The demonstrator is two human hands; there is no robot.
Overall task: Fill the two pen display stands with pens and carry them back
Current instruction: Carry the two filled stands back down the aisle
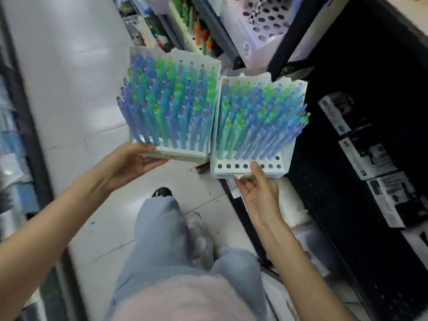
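Two pen-filled stands (139,52) (301,89), one per hand (132,163) (259,193).

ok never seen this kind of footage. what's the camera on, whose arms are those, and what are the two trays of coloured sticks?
There is no robot here. The camera sits on a person's head and looks forward and down, so the bare arms are the wearer's own, with their legs and a shoe above the tiled floor of a shop aisle.

The left hand grips the front edge of the left pen display stand, whose holes look filled with blue, green and purple pens.

The right hand holds the right pen display stand from below, thumb on top. Its front row of holes is empty.

Nothing rests on a surface; both stands are carried. Shelves of boxed stock stand at the right.
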